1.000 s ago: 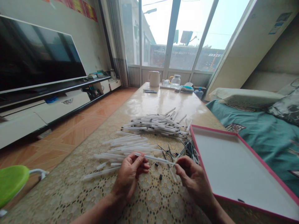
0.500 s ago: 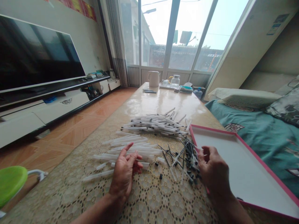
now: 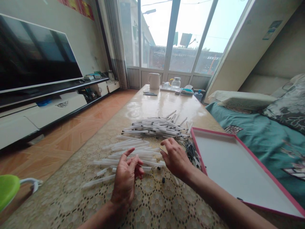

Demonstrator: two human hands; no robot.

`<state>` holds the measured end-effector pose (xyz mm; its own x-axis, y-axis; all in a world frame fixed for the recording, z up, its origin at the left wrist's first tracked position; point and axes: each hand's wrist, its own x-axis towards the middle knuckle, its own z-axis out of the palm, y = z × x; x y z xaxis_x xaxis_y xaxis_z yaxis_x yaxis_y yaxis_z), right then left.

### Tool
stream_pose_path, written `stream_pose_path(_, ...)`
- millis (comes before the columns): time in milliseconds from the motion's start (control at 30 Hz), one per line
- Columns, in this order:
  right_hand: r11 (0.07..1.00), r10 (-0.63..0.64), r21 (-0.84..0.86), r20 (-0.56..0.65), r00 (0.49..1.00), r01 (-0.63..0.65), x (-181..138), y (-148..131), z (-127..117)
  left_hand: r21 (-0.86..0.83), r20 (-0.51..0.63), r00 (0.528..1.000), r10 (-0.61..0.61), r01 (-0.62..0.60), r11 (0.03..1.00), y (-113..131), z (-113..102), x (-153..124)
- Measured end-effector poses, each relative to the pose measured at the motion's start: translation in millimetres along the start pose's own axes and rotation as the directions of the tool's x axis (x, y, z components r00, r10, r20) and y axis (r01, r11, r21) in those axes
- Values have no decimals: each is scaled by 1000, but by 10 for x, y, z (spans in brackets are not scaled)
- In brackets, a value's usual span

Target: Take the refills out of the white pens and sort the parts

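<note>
My left hand hovers palm-in over the near end of a heap of clear pen barrels, thumb out and fingers loosely bent, with nothing visible in them. My right hand reaches across with fingers spread, its fingertips over the right end of the same barrels. Just to its right lies a bunch of thin dark refills. Farther up the table sits a pile of assembled pens. A small black cap lies on the lace tablecloth between my hands.
A white tray with a pink rim lies at the table's right, against a teal bed. A white jug and a glass pot stand at the far end. A TV is at left, a green stool near left.
One second ago both hands held a barrel between them. The right hand went to the refills by the tray, then swung left over the clear barrels. The left hand let go and stayed put.
</note>
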<state>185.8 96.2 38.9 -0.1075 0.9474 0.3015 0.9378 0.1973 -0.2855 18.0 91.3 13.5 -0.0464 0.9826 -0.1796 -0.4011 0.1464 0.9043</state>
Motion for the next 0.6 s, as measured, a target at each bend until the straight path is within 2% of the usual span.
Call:
stream_pose_path(167,998,-45,-47,-43,998,43,661,47,302,-7,-75,997,17,-17,1000,40,-18,27)
stream_pose_path(300,995,-96,-20,-75,993,94,979,-27,547,-9,-78,996,34,-35,999,44,-34,50)
stream_pose_path(467,992,-106,60,-119,987,113,1070,-83,691,-7,-62,997,41,-42,999,41,-40,52)
stream_pose_path(600,981,-62,170,-203,977,97,881,-20,580,6,-58,998,36,-35,999,46,-37,48)
